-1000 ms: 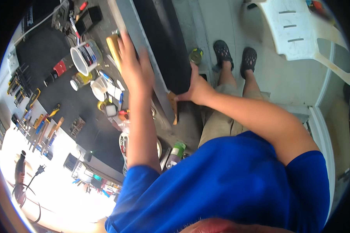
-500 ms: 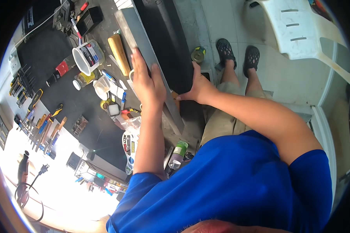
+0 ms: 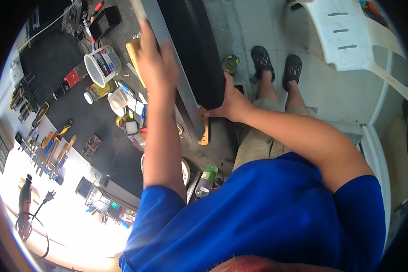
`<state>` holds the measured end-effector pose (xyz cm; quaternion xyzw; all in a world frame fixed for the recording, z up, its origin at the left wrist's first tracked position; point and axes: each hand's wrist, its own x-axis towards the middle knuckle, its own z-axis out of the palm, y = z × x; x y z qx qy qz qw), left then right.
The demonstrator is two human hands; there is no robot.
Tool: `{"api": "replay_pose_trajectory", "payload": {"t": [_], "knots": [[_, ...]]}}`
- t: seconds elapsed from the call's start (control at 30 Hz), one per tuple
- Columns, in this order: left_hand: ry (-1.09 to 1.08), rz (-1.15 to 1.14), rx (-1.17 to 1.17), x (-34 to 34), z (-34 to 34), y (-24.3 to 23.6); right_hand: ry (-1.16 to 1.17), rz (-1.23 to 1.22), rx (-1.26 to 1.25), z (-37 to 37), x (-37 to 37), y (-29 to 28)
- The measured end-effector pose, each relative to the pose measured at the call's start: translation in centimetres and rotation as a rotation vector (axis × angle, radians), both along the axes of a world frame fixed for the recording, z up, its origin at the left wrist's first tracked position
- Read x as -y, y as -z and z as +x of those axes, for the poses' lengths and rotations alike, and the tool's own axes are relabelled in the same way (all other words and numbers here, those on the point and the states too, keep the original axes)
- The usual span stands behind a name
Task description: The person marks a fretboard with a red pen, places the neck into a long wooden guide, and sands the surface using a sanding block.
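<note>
Stretching toward twelve o'clock, the left hand [image 3: 157,72] lays its fingers along the long grey bar [image 3: 186,97], which slants past on their three o'clock side — blur hides whether they grip it. Thumb and forefinger of the right hand [image 3: 233,103] spread around the near end of the black beam [image 3: 199,59], the tan wooden piece [image 3: 204,131] lying at the thumb's seven o'clock — how tightly those fingers clench, I cannot tell.

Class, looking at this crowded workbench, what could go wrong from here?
1. The left hand might bump the yellow block close beside it.
2. The tan piece at the right hand's thumb could shift if loosely held.
3. The open tub could spill if knocked.
</note>
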<state>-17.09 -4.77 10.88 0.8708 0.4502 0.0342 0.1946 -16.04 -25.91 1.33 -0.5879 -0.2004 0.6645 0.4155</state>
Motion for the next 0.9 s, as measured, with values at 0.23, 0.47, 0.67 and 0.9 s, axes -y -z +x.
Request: {"api": "replay_pose_trajectory", "payload": {"t": [0.23, 0.47, 0.67, 0.9], "knots": [[0.114, 0.143, 0.049, 2.0, -3.4, 1.5, 0.029, 0.046, 0.063, -1.5, 0.3, 1.6], [-0.139, -0.065, -0.059, -3.1, 4.4, -1.6, 0.063, 0.093, 0.015, -1.1, -0.5, 0.8], [0.110, 0.057, -0.027, 3.8, -4.8, 1.6, 0.005, -0.002, 0.007, -0.5, 0.0, 1.9], [-0.115, -0.046, -0.035, -4.8, 3.3, -2.1, 0.043, 0.079, -0.016, -2.0, -0.5, 0.8]]}}
